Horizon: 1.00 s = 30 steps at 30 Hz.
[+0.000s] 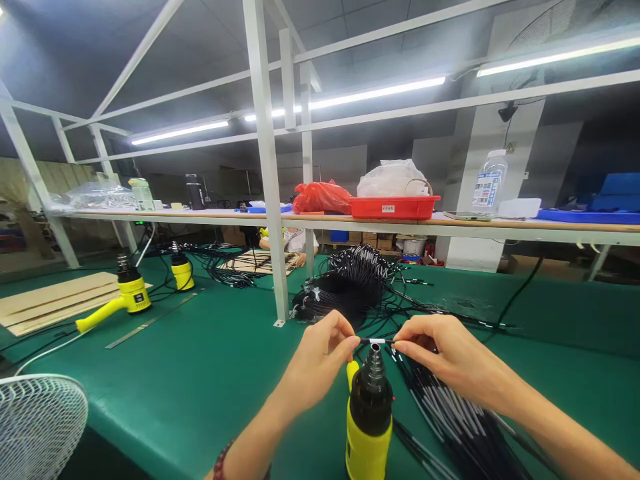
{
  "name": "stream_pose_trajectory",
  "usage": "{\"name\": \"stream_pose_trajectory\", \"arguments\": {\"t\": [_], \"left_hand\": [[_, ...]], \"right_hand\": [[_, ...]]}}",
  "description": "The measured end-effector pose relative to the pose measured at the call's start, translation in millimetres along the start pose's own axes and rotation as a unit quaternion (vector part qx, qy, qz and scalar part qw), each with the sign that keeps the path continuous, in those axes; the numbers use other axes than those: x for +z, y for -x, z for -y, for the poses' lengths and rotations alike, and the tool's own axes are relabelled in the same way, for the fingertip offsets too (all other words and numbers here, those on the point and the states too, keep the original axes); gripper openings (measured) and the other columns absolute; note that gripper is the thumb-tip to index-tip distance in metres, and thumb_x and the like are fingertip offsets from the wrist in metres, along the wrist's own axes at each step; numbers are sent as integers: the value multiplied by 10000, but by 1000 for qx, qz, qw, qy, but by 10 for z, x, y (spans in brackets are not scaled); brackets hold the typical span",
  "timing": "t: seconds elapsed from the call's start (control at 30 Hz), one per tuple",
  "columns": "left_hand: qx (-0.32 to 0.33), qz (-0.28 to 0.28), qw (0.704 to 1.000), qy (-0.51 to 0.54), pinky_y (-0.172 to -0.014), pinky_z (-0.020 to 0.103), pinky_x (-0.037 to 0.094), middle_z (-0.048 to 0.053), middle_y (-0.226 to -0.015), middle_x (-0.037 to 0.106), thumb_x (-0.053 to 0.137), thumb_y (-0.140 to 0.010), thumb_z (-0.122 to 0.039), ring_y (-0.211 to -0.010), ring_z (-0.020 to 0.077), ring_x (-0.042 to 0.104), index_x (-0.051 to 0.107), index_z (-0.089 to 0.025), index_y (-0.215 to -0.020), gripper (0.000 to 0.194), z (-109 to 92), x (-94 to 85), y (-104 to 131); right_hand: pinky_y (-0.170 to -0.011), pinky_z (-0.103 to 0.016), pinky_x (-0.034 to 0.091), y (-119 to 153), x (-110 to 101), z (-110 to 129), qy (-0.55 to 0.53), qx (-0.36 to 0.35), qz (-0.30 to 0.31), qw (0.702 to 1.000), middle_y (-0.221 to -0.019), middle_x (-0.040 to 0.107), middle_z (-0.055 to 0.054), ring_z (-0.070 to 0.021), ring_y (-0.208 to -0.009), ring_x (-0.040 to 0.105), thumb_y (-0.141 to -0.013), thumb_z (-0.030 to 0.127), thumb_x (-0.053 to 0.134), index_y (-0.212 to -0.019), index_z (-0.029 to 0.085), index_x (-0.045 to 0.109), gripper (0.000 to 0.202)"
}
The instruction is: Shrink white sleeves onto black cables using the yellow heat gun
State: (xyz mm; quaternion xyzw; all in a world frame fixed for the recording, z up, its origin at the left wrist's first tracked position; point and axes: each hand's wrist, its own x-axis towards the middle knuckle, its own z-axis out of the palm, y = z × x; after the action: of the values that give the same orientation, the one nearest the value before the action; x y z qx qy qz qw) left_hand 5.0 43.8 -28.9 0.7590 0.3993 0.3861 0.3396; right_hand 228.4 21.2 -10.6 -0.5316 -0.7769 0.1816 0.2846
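Note:
Between my two hands a thin black cable (369, 341) with a white sleeve (377, 341) is stretched level. My left hand (320, 353) pinches its left end and my right hand (440, 353) pinches the right. Just below the white sleeve is the metal nozzle of an upright yellow and black heat gun (371, 413); whether they touch I cannot tell. Under my right forearm lies a bundle of black and grey cables (460, 420). Farther back, a big coiled heap of black cables (345, 287) rests on the green table.
A white shelf post (270, 200) stands ahead of my left hand. Two more yellow heat guns (134, 293) stand at left, near wooden boards (55, 300) and a metal ruler (150, 323). A white fan (40, 427) is front left. The shelf above carries a red tray (393, 208).

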Motion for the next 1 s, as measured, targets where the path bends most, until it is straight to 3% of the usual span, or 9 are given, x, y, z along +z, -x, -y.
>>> {"name": "stream_pose_trajectory", "arguments": {"t": [0.1,0.27,0.77,1.0], "left_hand": [[-3,8,1000,-28,-599,260,372,-27,-677,584,450,-987,-416,-660,153,537,541,-197,-835,282,20,-7,-9],[-4,13,997,-78,-564,267,327,-19,-610,533,372,-1005,-473,-597,142,471,521,-181,-669,469,42,-2,-14],[2,-15,998,-62,-584,256,340,-20,-667,564,524,-928,-359,-639,144,471,559,-175,-721,280,-26,-11,-4],[3,-23,1000,-6,-640,268,415,11,-698,639,576,-882,-292,-685,166,565,640,-168,-765,182,-37,-10,-20]], "right_hand": [[-592,-277,371,9,-1,10,-5,-5,-4,1000,-715,652,3,-150,-640,497,-893,371,514,-755,211,660,257],[-578,-269,357,7,17,31,-10,-11,-1,1000,-680,623,4,-144,-621,472,-885,353,523,-743,204,656,245],[-571,-273,331,-11,52,26,-1,4,-15,1000,-645,561,19,-139,-611,443,-853,305,553,-692,203,626,204],[-566,-273,336,14,6,23,-20,1,-13,1000,-644,575,13,-139,-608,439,-852,343,568,-699,198,638,222]]}}
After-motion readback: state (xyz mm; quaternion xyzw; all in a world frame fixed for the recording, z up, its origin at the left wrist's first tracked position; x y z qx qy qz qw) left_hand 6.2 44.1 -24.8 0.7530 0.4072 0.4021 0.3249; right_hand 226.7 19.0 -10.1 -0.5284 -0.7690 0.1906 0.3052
